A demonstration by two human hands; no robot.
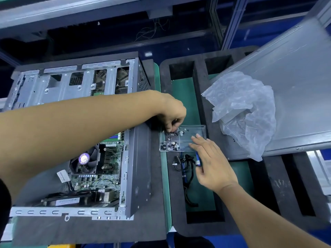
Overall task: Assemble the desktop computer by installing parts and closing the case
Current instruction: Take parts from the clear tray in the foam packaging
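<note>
The grey steel case (78, 133) lies open on dark foam (89, 228), left of a clear plastic tray (195, 133) of small screws (170, 144). The left hand (172, 112) reaches over the case, fingertips pinching among the screws; the right hand (213, 163) rests straight-fingered on the tray's edge.

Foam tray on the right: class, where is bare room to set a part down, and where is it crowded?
Free: the green strip above the clear screw tray, and the long empty foam slots at right. Crowded: the slot holding the cables, where both hands work, and the side panel under the plastic bag.
</note>
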